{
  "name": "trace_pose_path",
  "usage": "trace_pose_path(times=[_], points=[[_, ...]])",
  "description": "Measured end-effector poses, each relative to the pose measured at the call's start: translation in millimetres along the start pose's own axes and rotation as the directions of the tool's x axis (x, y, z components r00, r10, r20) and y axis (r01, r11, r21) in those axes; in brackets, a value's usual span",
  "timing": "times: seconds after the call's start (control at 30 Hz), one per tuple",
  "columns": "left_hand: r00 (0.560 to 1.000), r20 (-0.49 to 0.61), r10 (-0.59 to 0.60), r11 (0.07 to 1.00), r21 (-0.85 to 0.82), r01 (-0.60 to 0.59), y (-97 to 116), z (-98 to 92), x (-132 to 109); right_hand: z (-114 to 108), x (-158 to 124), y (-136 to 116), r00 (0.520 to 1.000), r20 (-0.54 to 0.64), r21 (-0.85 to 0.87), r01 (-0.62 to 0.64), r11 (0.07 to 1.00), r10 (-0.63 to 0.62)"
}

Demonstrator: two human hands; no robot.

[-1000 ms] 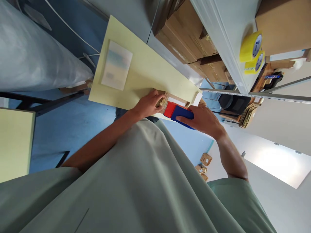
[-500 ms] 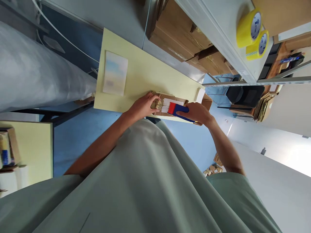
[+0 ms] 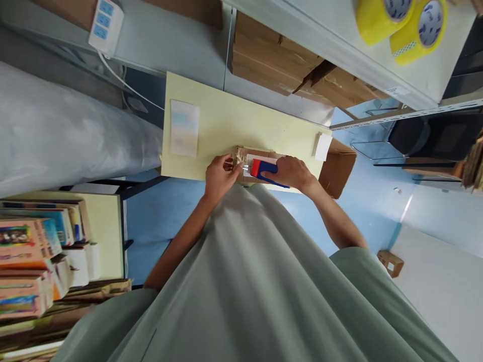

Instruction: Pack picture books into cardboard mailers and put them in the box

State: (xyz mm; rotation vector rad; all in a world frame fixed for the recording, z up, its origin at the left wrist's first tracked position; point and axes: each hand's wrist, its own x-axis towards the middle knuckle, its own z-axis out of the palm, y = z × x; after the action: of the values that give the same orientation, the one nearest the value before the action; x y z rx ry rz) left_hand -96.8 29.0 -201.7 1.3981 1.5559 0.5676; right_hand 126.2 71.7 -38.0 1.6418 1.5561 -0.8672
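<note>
Head view: right hand wrapped round blue-and-red tool; left hand half-curled at left end of cardboard box, can't tell if gripping. Box sits between hands, below tool, at desk near edge.

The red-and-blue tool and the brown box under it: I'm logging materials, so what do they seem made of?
The red-and-blue tool looks like plastic, its colours solid and even; its silvery tip may be metal. The brown box looks like cardboard, dull and plain brown; the glint by the left hand could be clear tape.
</note>
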Motion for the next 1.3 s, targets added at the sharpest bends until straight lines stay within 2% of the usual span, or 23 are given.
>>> trace_pose_path(times=[0.1, 0.27, 0.37, 0.47, 0.63, 0.73, 0.8, 0.9, 1.1, 1.3], points=[[0.996, -0.09, -0.016, 0.995, 0.093, 0.024, 7, 10.2, -3, 4, 0, 6, 0.999, -0.016, 0.023, 0.035, 0.999, -0.035], [0.979, -0.203, -0.009, 0.995, 0.091, 0.029, 10, 20.7, 1, 9, 11, 22, 0.991, -0.043, 0.086, 0.128, 0.988, -0.125], [0.963, -0.269, -0.024, 0.997, 0.069, 0.044, 12, 24.2, 7, 3, 15, 35, 0.976, -0.031, 0.183, 0.218, 0.959, -0.217], [0.947, -0.32, -0.011, 0.998, 0.057, 0.031, 15, 21.3, 14, -10, 4, 57, 0.963, -0.019, 0.244, 0.264, 0.933, -0.267], [0.914, -0.401, -0.057, 0.984, 0.133, 0.119, 13, 2.1, 24, -21, -32, 121, 0.982, 0.053, 0.22, 0.163, 0.962, -0.179], [0.929, -0.368, -0.038, 0.979, 0.171, 0.108, 10, -3.4, 29, -14, -39, 154, 0.991, 0.057, 0.22, 0.106, 0.97, -0.121], [0.947, -0.322, -0.004, 0.979, 0.191, 0.069, 10, -1.7, 31, -9, -36, 165, 0.996, 0.028, 0.197, 0.074, 0.978, -0.081], [0.956, -0.292, 0.025, 0.975, 0.22, 0.041, 10, 2.7, 33, -6, -28, 167, 0.999, 0.017, 0.159, 0.037, 0.987, -0.04], [0.965, -0.26, 0.045, 0.967, 0.256, 0.024, 8, 0.8, 36, -3, -14, 153, 0.999, 0.032, 0.119, 0.011, 0.993, -0.015], [0.969, -0.244, 0.039, 0.955, 0.296, 0.036, 8, 0.2, 35, 18, 9, 141, 1.0, 0.004, 0.108, -0.016, 0.994, 0.016]])
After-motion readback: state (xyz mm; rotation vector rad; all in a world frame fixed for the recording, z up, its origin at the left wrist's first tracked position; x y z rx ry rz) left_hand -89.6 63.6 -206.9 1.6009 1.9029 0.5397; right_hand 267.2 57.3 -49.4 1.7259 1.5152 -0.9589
